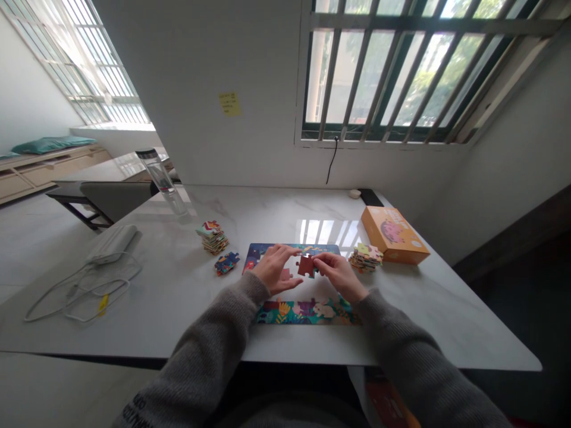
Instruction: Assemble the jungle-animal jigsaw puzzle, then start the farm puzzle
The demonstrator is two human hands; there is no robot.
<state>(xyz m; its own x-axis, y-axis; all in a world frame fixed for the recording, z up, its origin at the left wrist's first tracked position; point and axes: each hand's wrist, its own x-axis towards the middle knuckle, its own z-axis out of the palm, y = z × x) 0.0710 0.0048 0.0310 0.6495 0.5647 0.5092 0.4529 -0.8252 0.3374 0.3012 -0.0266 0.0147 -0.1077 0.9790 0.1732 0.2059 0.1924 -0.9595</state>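
Note:
A dark red jigsaw piece is pinched between the thumb and fingers of my right hand, above the middle of the puzzle. My left hand lies just left of it, thumb and fingers spread apart around a pinkish piece that is partly covered. Below both hands is a jigsaw frame with a colourful picture border and a pale centre. Left of the frame sit a small pile of dark blue pieces and a taller stack of pieces. Another stack stands to the right.
An orange box lies behind the right stack, with a dark flat object farther back. Leftward on the white table are a white device with a coiled cable and a clear bottle.

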